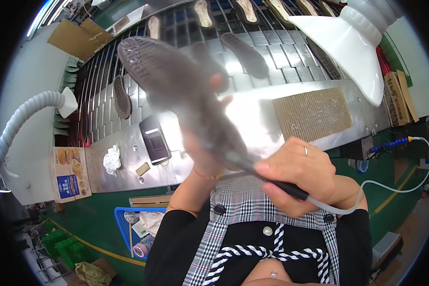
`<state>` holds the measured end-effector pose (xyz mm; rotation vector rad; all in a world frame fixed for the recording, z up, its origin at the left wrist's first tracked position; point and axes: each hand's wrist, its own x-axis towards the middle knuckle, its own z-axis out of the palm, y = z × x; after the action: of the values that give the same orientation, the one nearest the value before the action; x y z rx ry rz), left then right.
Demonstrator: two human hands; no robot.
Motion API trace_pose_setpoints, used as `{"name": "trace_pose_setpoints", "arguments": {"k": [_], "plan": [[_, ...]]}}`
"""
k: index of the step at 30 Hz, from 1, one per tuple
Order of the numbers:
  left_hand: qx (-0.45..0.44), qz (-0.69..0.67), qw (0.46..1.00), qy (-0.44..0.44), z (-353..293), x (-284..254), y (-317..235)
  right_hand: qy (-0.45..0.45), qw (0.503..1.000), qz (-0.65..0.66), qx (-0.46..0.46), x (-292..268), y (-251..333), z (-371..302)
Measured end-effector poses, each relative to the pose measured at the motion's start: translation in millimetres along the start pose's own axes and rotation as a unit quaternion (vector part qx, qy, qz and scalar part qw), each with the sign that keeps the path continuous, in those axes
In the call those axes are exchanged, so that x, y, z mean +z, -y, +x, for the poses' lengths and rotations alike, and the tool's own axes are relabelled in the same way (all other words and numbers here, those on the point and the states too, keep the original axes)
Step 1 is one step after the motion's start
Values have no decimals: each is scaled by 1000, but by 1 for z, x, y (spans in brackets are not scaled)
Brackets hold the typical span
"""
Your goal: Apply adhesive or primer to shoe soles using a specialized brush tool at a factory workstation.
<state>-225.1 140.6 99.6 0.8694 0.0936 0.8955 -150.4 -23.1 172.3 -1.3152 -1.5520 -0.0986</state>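
Observation:
My left hand (199, 155) is closed around a dark grey-brown shoe sole (159, 71), held up slantwise over the metal bench with its toe toward the far left. The sole is smeared by motion, and some fingers show at its right edge. My right hand (302, 176), with a ring on one finger, grips a black-handled tool (291, 189). A white tube (338, 209) runs from the handle's end off to the right. The tool's front end points at the near end of the sole; its tip is blurred, and whether it touches cannot be told.
Beyond, a slatted metal conveyor (291, 59) carries more soles (245, 55). A corrugated cardboard sheet (313, 114), a phone (153, 139) and a crumpled white cloth (112, 160) lie on the bench. A white extraction hood (348, 40) hangs at right. A blue basket (124, 229) stands below.

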Motion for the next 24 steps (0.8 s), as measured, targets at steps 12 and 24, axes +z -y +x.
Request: {"name": "trace_pose_setpoints", "arguments": {"k": [12, 24], "plan": [[37, -156, 980, -117, 19, -14, -10, 27, 996, 79, 31, 2, -2, -7], [-53, -320, 946, -24, 29, -30, -12, 109, 989, 95, 37, -15, -6, -7]]}}
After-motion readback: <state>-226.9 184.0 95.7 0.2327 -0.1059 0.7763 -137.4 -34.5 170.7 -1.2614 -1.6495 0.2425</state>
